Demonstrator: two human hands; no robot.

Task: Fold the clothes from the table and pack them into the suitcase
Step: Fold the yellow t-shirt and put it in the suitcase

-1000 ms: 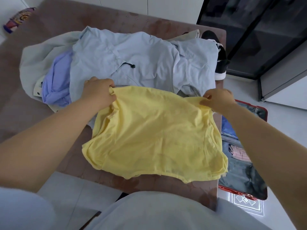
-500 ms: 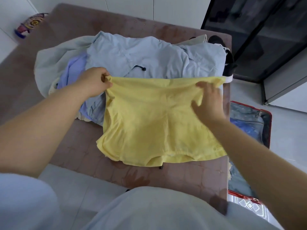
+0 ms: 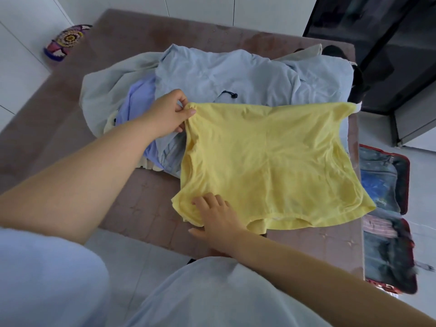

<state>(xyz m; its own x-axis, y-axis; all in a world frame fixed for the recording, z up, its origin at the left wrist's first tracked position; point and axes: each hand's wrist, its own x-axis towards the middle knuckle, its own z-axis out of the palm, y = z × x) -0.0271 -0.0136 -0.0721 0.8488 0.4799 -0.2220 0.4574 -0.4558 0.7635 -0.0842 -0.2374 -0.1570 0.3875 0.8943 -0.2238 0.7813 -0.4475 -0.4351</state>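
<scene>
1. Where the table (image 3: 141, 208) ends on the right, a red-rimmed suitcase (image 3: 406, 185) lies open on the floor. A blue item (image 3: 375, 187) sits in its farther half, and a striped pinkish item (image 3: 377, 226) lies near the middle. The rest of the interior is dark lining and too blurred to itemise.
2. The yellow T-shirt (image 3: 271, 161) lies spread on the near right part of the brown table. Its far edge overlaps the pile of unfolded clothes.
3. The left hand (image 3: 167, 114) is at the shirt's far left corner. Thumb and fingers are closed on the fabric in a pinch, and the hem bunches at the fingertips.
4. The right hand (image 3: 217, 215) is at the near left corner. Its fingers lie on top of the cloth, and the thumb is spread apart over the table edge. No fabric is seen gathered in this hand.
5. The shirt runs to the right of both hands, so both contacts are on its left side.
6. The shirt is pale yellow, thin and lightly creased. It appears doubled, with a curved hem along the near edge.
7. The pile behind holds a pale blue garment (image 3: 224, 76) with a dark drawstring (image 3: 230, 94). A lilac garment (image 3: 139, 97) and a grey-green garment (image 3: 103, 90) lie to its left.
</scene>
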